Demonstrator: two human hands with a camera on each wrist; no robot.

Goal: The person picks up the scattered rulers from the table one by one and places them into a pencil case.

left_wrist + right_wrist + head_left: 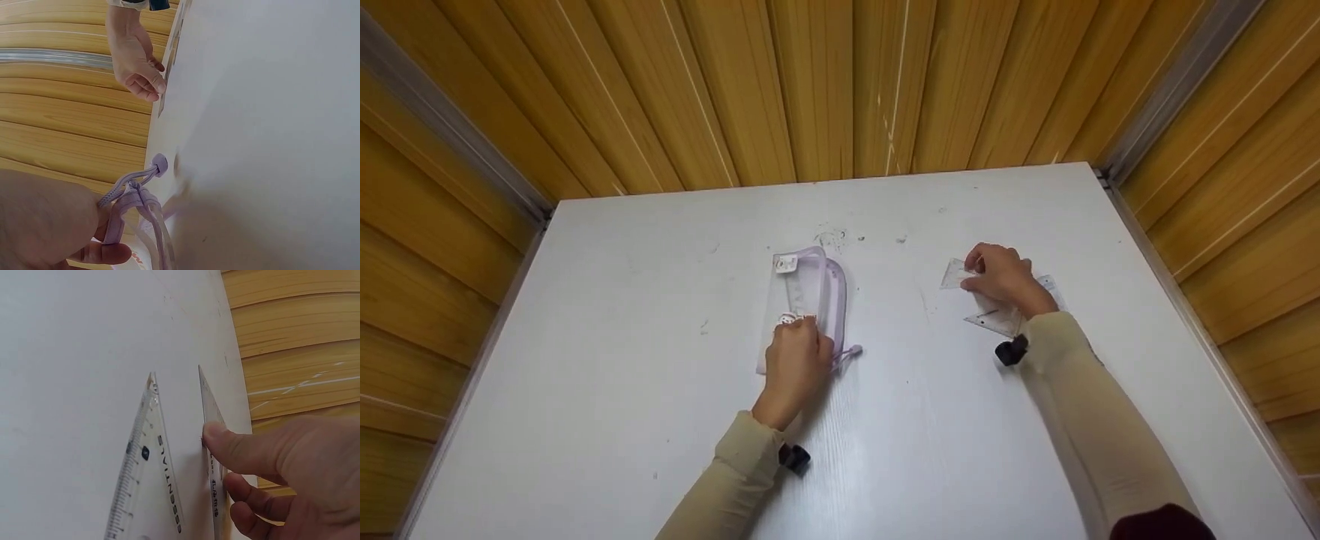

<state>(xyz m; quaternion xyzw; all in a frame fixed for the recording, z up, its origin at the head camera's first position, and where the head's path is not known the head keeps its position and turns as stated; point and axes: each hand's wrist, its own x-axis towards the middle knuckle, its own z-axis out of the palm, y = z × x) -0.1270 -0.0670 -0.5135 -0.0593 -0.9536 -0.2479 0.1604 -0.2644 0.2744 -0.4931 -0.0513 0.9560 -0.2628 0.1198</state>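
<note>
pouch (808, 281): see-through, lilac-edged, lying on desk (585, 337) — near end in left fingers (107, 253) | set square (952, 275): transparent, dark print, pinched in right fingers (253, 492) | second set square (996, 319): transparent, scaled edge, lettered ESSENTIALS, just beside the first | clear ruler-like piece (1048, 285) — mostly hidden

Right hand (292, 458) pinches clear measuring tool (216, 498); set square (145, 454) printed ESSENTIALS beside, apart; white table (67, 382).

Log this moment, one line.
left hand: grips lilac-trimmed pouch | right hand: pinches clear measuring tool | nearby: clear set square on table
</note>
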